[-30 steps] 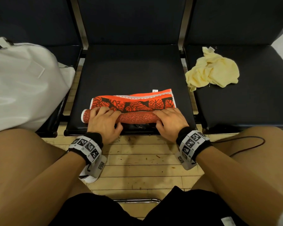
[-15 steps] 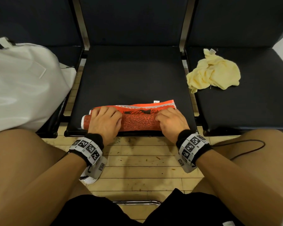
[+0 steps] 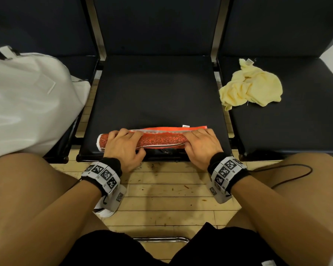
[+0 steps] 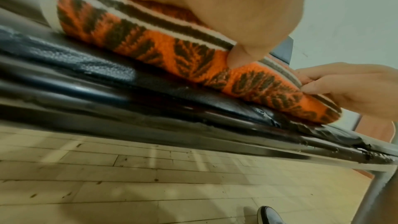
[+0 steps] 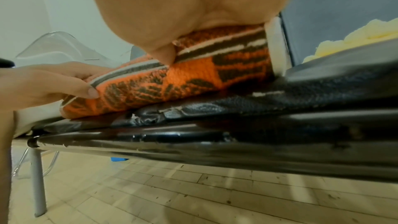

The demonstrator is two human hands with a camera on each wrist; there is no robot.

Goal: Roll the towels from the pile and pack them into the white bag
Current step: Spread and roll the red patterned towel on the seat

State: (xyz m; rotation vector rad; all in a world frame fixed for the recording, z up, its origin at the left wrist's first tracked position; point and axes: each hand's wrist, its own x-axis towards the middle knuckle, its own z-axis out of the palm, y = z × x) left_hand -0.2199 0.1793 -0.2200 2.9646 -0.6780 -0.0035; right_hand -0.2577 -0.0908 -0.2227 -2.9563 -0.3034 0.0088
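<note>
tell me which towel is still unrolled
The pale yellow towel, lying crumpled on the right-hand seat, untouched. The orange patterned towel on the middle seat is almost fully rolled under both hands.

Rolled towel [image 3: 160, 140] along the bench's [image 3: 158, 96] near edge, left hand [image 3: 123, 148] on its left end, right hand [image 3: 201, 146] on its right end, bag [image 3: 31, 104] at the bench's left end, crumpled towel [image 3: 252, 87] toward its right end
</note>
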